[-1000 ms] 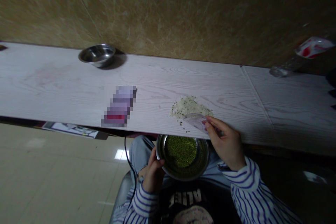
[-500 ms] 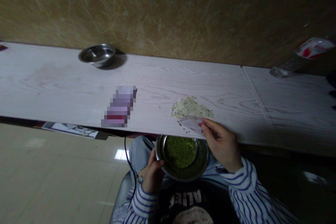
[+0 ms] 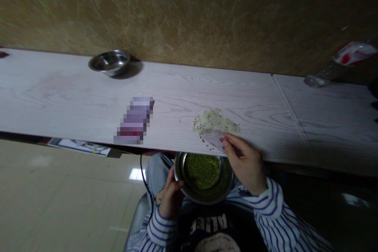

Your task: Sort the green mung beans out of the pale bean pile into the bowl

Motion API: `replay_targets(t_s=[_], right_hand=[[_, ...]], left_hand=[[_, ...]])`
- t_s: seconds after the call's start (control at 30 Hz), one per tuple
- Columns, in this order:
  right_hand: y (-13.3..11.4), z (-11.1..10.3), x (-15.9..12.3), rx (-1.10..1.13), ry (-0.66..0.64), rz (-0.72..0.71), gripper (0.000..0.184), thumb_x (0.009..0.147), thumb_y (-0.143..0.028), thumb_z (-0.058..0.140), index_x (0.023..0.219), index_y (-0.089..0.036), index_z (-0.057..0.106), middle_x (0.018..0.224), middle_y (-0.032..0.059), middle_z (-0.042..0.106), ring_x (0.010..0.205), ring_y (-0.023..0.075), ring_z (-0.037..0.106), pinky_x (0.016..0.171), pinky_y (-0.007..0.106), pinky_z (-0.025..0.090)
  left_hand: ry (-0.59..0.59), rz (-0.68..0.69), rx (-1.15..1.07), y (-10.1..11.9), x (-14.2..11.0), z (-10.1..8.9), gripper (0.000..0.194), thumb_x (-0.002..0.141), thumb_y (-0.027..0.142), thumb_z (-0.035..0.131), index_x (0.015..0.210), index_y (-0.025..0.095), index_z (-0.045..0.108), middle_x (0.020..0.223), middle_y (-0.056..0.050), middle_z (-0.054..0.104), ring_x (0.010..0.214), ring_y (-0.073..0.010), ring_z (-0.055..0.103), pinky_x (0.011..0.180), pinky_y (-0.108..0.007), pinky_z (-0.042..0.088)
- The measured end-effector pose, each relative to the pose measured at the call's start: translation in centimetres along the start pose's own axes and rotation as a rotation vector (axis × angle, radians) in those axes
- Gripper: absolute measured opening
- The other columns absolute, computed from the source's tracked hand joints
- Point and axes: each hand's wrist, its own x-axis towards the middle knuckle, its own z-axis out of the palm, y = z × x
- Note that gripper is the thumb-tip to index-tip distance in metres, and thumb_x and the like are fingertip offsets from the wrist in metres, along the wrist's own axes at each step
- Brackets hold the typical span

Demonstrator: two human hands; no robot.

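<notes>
My left hand (image 3: 172, 197) grips the left rim of a steel bowl (image 3: 227, 189), which sits over my lap just below the table edge. Green mung beans (image 3: 202, 171) cover its bottom. Between the thumb and fingers of my right hand (image 3: 248, 163) is a clear, half-round plastic protractor (image 3: 211, 138). Its curved edge meets the near side of a pile of white rice (image 3: 209, 122) with green beans scattered through it. A few loose beans lie on the table left of and below the protractor.
A second steel bowl (image 3: 109, 63) stands by the wall at the back left. Left of the pile lies a blurred-out, phone-like flat object (image 3: 136, 120). A clear bottle (image 3: 339, 63) is at the far right. A black cable (image 3: 143, 181) hangs off the front edge of the white table (image 3: 171, 90).
My right hand and the protractor have shifted slightly left along the near side of the pile. My left hand and the bowl are almost where they were.
</notes>
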Motion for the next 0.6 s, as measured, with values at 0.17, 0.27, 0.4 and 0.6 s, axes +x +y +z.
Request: replay_targets(t_s=[0.17,0.27,0.4,0.6], right_hand=[[0.7,-0.9,0.2,-0.031,0.042,0.026,0.029,0.091,-0.034,0.061,0.108,-0.018,0.079,0.098,0.0102,0.082,0.084,0.0239,0.080,0.080,0.035,0.066],[0.9,-1.5,0.4,-0.041,0.068,0.037,0.029,0.091,-0.034,0.062,0.107,-0.018,0.079,0.097,0.0102,0.082,0.084,0.0244,0.080,0.079,0.035,0.066],[0.5,-1.5,0.6,-0.040,0.067,0.020,0.029,0.091,-0.034,0.062,0.106,-0.018,0.080,0.097,0.0105,0.082,0.086,0.0251,0.080,0.079,0.035,0.066],[0.1,-0.8,0.8,-0.055,0.048,-0.038,0.028,0.091,-0.031,0.061,0.106,-0.018,0.080,0.099,0.0104,0.082,0.087,0.0256,0.080,0.081,0.037,0.066]], left_hand=[[-0.020,-0.001,0.009,-0.2,0.0,0.0,0.052,0.073,0.027,0.072,0.126,0.031,0.072,0.126,-0.002,0.076,0.129,-0.0355,0.060,0.103,-0.045,0.050],[0.000,-0.009,-0.005,-0.2,0.0,0.2,0.050,0.072,0.026,0.073,0.122,0.031,0.074,0.123,-0.001,0.077,0.126,-0.0343,0.062,0.104,-0.044,0.049],[0.013,-0.018,-0.023,0.0,0.0,0.3,0.053,0.071,0.025,0.074,0.125,0.030,0.073,0.124,-0.004,0.076,0.125,-0.0354,0.063,0.104,-0.047,0.049],[-0.004,0.018,-0.023,0.4,-0.1,0.3,0.054,0.072,0.026,0.075,0.125,0.028,0.073,0.128,-0.007,0.074,0.126,-0.0365,0.061,0.106,-0.048,0.047]])
